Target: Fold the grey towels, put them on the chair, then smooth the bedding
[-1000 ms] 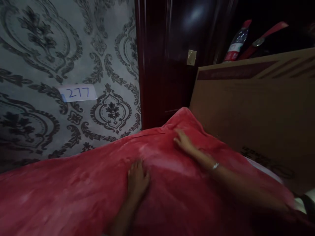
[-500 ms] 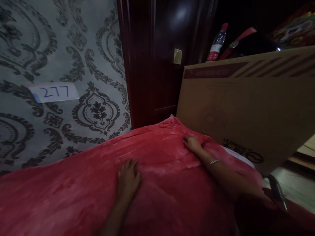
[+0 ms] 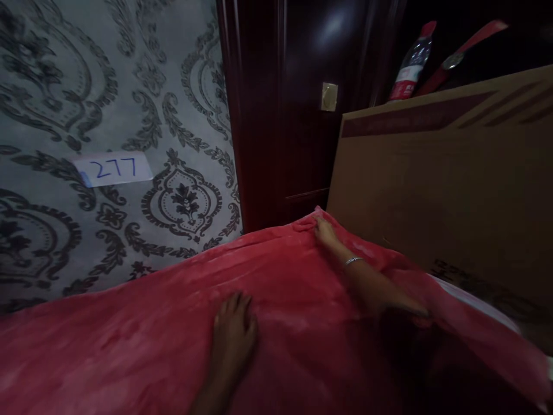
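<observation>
A red plush blanket (image 3: 268, 271) spreads over a broad surface in front of me, with soft wrinkles across it. My left hand (image 3: 235, 328) lies on the blanket near the middle, palm down, fingers stretched out. My right hand (image 3: 324, 232), with a silver bracelet (image 3: 353, 261) on its wrist, reaches to the blanket's far corner. Its fingers are bent on the bunched cloth there and appear to pinch it; the fingertips are small and dim.
A patterned wall with a paper label (image 3: 114, 168) reading 277 stands at the left. Behind the corner is a dark red wooden panel (image 3: 298, 144). A large cardboard box (image 3: 410, 190) borders the right side; a bottle (image 3: 412, 66) shows above it.
My right hand has moved forward over the blanket to its far corner. My left hand stays resting on the cloth. The view has shifted slightly left.
</observation>
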`<state>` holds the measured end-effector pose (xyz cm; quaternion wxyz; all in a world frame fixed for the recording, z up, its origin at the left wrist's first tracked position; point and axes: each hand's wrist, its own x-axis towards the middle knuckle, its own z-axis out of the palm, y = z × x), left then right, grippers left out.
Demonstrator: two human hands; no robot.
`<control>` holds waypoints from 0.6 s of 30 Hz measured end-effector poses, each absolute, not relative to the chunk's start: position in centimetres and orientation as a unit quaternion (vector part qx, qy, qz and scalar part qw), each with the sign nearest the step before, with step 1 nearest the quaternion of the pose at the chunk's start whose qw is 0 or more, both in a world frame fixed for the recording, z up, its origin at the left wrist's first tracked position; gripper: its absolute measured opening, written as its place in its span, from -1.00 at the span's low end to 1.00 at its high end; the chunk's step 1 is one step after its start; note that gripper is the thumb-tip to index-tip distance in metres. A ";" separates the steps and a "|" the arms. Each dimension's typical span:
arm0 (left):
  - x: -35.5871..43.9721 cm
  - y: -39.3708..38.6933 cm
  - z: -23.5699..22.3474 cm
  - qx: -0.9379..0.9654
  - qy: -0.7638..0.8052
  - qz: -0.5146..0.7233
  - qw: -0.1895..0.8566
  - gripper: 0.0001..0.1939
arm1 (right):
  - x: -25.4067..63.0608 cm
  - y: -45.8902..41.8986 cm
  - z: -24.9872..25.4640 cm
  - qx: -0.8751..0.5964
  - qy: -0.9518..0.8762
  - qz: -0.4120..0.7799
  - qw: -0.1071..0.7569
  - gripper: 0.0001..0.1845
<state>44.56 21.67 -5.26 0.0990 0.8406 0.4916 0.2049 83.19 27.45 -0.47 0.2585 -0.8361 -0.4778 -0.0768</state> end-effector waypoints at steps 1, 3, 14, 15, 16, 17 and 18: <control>44.5 21.6 -5.3 0.839 0.492 0.209 0.100 -0.55 | 82.9 28.5 -0.8 -0.841 -0.479 -0.061 0.246 -0.35; 44.5 21.5 -5.5 0.834 0.499 0.211 0.104 -0.55 | 82.4 30.1 -1.6 -0.851 -0.480 -0.029 0.213 -0.32; 44.2 21.5 -6.7 0.827 0.512 0.207 0.108 -0.53 | 83.2 34.3 -3.3 -0.869 -0.416 -0.070 0.259 -0.42; 44.2 21.5 -6.9 0.827 0.510 0.212 0.103 -0.53 | 83.3 34.7 -3.5 -0.864 -0.423 -0.072 0.263 -0.42; 44.1 21.6 -7.1 0.827 0.510 0.216 0.098 -0.53 | 83.4 35.1 -3.7 -0.860 -0.436 -0.066 0.258 -0.43; 44.1 21.6 -7.2 0.826 0.511 0.219 0.094 -0.53 | 83.5 35.3 -4.0 -0.857 -0.451 -0.054 0.246 -0.45; 44.0 21.6 -7.3 0.825 0.512 0.221 0.091 -0.53 | 83.5 35.5 -4.4 -0.854 -0.463 -0.041 0.233 -0.45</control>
